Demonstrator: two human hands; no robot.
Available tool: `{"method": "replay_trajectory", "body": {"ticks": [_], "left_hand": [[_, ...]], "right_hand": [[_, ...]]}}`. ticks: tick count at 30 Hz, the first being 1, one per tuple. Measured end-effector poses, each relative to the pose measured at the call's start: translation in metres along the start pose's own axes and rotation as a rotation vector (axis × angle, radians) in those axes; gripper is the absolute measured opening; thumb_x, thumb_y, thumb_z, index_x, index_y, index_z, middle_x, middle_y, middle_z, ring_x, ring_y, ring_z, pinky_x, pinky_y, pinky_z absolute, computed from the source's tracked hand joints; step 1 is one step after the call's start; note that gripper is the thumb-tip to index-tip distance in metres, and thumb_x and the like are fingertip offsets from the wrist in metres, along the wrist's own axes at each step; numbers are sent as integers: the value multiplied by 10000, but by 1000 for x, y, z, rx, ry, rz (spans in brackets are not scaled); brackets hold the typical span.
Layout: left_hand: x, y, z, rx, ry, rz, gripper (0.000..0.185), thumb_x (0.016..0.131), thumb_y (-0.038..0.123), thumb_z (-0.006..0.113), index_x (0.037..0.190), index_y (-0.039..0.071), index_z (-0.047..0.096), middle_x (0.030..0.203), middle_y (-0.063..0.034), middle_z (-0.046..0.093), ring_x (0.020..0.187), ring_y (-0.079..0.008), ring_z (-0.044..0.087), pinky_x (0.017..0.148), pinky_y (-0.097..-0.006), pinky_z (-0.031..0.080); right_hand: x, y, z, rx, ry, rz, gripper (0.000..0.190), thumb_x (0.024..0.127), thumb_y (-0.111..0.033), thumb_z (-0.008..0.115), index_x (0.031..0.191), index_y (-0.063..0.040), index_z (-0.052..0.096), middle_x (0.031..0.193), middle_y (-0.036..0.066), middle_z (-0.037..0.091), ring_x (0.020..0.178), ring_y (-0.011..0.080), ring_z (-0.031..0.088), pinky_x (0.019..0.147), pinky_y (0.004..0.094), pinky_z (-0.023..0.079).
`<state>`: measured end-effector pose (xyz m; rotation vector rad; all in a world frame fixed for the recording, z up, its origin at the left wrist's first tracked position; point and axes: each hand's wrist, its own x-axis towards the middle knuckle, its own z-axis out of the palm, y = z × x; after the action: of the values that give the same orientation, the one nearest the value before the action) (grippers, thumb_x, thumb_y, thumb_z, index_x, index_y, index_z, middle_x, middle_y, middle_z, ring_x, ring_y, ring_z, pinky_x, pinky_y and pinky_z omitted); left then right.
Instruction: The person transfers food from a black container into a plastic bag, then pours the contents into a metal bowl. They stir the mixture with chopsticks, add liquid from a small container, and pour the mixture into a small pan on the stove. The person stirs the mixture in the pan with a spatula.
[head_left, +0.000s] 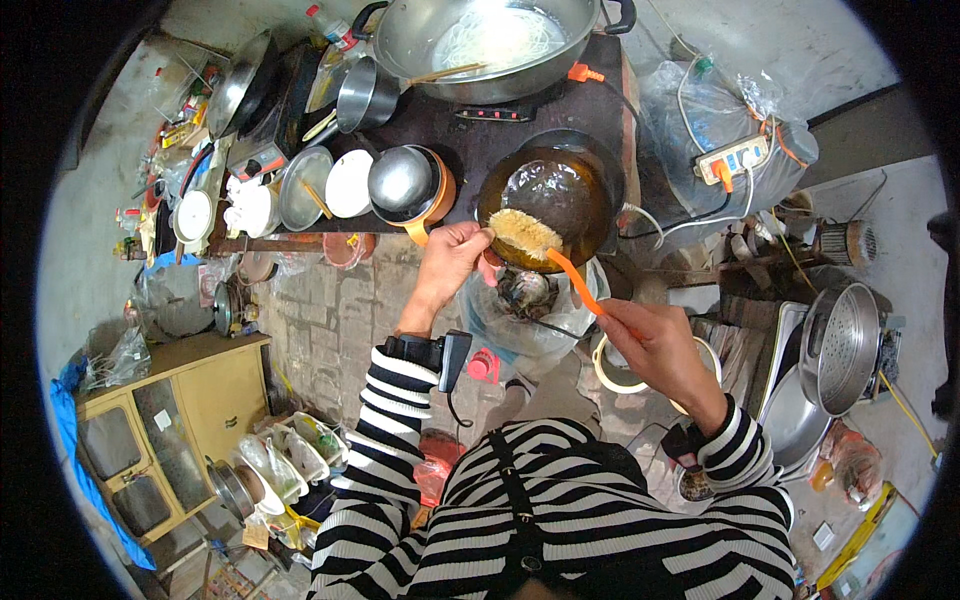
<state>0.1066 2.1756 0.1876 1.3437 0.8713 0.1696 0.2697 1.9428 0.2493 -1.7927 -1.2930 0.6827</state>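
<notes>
My right hand (660, 349) is closed around the orange handle of a brush (525, 231) with pale bristles. The brush head lies over the near left edge of a round dark wok (555, 184), whose inside looks wet and shiny. My left hand (450, 262) is at the wok's near left edge, thumb and fingers pinched together beside the brush tip; whether it grips the wok's handle or the rim is hidden. Left of the wok, a metal ladle or small pan (401, 178) rests on an orange-brown pot (448, 196).
A large steel pan (487, 91) holding noodles in pale liquid stands on a cooker at the back. Bowls, a saucepan (366, 94) and a steel plate (306, 187) line the counter's left. A power strip (731, 159) lies on plastic bags at right. Below the wok stands a plastic-lined bin (480, 304).
</notes>
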Motion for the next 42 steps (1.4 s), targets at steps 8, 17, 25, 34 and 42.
{"method": "replay_trajectory", "body": {"ticks": [8, 17, 25, 34, 42], "left_hand": [[-3, -6, 3, -15, 61, 1, 239, 911, 160, 501, 770, -22, 568, 657, -111, 624, 474, -167, 588, 492, -248, 456], [-3, -10, 19, -19, 213, 113, 249, 908, 153, 501, 756, -30, 573, 654, -85, 623, 475, -164, 608, 466, -234, 424], [1, 15, 51, -94, 390, 182, 229, 903, 114, 500, 750, -45, 561, 615, -75, 614, 480, -157, 614, 451, -222, 422], [9, 13, 66, -68, 515, 186, 207, 882, 99, 478, 744, -37, 549, 630, -79, 596, 482, -173, 612, 458, -254, 445], [7, 13, 64, -5, 497, 152, 208, 866, 83, 478, 736, -64, 547, 598, -113, 614, 479, -178, 622, 435, -251, 428]], "right_hand": [[9, -5, -54, -224, -194, -122, 167, 790, -103, 648, 946, -44, 656, 674, 121, 591, 561, 282, 575, 507, 355, 435], [50, -18, -96, -734, -193, -189, 155, 770, -142, 651, 919, -105, 670, 674, 71, 585, 570, 267, 580, 492, 370, 430], [56, -12, -28, -170, 21, -70, 128, 846, -197, 587, 849, -75, 624, 609, 148, 579, 550, 351, 576, 481, 431, 441], [36, -19, -67, -353, -206, -25, 163, 803, -111, 629, 944, -35, 653, 676, 149, 608, 572, 298, 595, 504, 356, 448], [70, 6, -94, -629, -73, -190, 93, 797, -179, 610, 841, -103, 639, 624, 93, 541, 558, 309, 558, 481, 414, 413]]}}
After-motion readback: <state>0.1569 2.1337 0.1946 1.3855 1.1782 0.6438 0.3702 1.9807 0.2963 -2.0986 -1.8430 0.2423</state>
